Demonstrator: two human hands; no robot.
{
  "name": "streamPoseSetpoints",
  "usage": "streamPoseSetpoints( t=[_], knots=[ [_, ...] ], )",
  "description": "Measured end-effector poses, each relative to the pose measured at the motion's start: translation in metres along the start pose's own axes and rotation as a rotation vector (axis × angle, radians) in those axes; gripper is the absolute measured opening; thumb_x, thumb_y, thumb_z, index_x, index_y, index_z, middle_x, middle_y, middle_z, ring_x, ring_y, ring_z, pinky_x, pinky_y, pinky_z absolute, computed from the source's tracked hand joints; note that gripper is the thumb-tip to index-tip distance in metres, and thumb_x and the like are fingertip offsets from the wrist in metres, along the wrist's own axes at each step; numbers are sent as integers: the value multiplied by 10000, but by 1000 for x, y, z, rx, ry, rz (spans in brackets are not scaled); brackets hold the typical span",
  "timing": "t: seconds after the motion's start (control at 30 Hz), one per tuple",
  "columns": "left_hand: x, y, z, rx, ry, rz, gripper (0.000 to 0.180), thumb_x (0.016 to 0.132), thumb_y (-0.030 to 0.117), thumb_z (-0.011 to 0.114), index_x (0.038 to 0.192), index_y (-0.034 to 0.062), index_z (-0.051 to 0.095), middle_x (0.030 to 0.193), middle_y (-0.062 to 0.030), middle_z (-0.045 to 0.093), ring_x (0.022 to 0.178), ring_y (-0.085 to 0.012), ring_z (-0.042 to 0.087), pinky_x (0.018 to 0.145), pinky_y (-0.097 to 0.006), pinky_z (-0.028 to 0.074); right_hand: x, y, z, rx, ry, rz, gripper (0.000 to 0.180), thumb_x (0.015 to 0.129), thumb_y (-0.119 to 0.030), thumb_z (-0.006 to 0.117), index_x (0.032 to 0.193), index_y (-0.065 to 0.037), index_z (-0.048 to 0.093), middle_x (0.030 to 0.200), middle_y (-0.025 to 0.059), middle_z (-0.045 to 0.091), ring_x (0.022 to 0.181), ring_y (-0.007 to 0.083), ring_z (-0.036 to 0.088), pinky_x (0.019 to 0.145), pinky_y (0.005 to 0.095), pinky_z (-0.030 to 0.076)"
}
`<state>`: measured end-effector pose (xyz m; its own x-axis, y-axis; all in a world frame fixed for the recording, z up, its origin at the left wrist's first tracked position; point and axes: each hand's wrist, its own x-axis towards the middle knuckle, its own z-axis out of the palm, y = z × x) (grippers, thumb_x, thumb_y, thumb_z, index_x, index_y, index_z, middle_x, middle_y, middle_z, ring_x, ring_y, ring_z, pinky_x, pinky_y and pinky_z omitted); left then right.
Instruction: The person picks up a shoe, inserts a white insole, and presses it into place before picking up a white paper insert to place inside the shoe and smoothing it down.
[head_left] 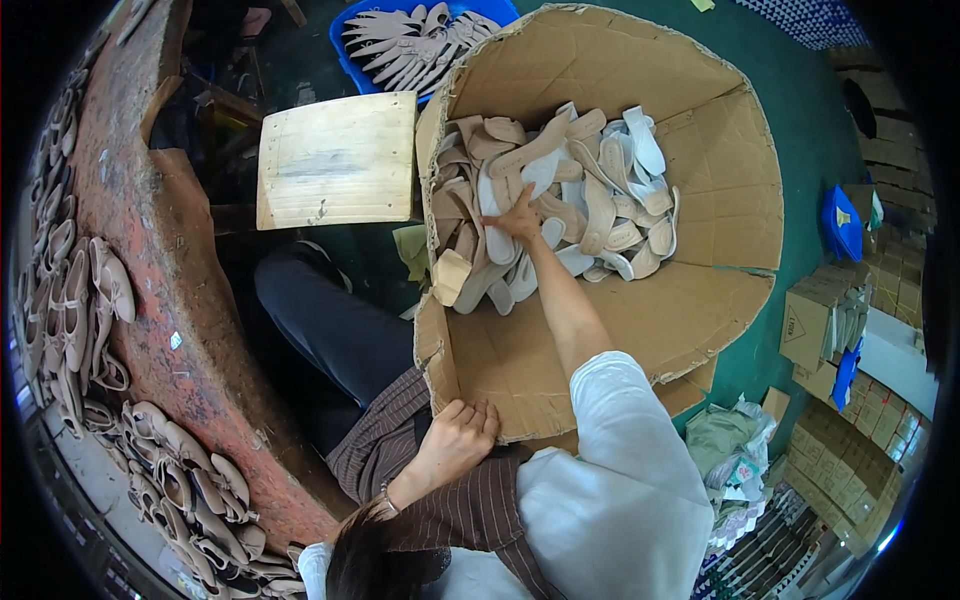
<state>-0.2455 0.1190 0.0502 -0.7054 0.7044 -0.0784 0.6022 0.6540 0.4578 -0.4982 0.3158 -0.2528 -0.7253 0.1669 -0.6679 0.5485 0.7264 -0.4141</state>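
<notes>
So the person's got the R hand (515, 218) deep in a big cardboard box (720, 200), palm down over a messy heap of insoles (597, 215), beige + white mixed. Thumb's out to the left, index pointing away from the person, digits spread well apart, nothing clamped btwn them afaict.

Insoles are all in the box, mostly toward its far left side, pointing every which way. The beige insole (530, 152) just beyond the fingertips lies on a diagonal, long axis from near-left to far-right. The white insole (645, 142) at the far right of the heap runs almost straight away from the person, far end leaning a bit left. Can't tell toe vs heel on most, too much overlap tbh.

L hand (460, 435) is at the near-left rim, fingers curled; can't tell if it's clamped on the cardboard or just resting.

FWIW there's a wooden board (338, 160) left of the box, a blue tub (340, 45) behind that, and beige shoes (112, 278) along the reddish bench (180, 310).
</notes>
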Motion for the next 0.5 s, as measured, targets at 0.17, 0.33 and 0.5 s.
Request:
streamPoseSetpoints(
  t=[0.17, 0.33, 0.5],
  knots=[
    [0, 1, 0, -16, 4, -18, 344, 786, 149, 575, 1054, -53, 653, 1004, -155, 710, 847, -180, 661, 809, -271, 467, 6, -12, 18, 329, 40, 64, 1645, 477, -489, 962, 1489, 21, -230, 1498, 361, 292, 1378, 428, 376, 1138, 402, 339],
    [1, -6, 8, -73, -8, -82, 387, 801, 152, 562, 1138, -25, 632, 1111, -118, 678, 971, -183, 636, 884, -304, 473, -19, -31, 15, 415, 43, 130, 1207, 531, -296, 938, 1465, 30, 247, 1271, 261, 583, 1153, 345, 597, 992, 367, 463],
    [36, -39, 69, -54, -14, 49, 443, 843, 120, 523, 1251, -49, 555, 1169, -129, 638, 1033, -215, 605, 948, -314, 461, 3, 11, -35, 355, 147, 122, 790, 527, -284, 905, 1198, 10, 610, 1093, 183, 703, 999, 309, 685, 873, 369, 524]
  ],
)
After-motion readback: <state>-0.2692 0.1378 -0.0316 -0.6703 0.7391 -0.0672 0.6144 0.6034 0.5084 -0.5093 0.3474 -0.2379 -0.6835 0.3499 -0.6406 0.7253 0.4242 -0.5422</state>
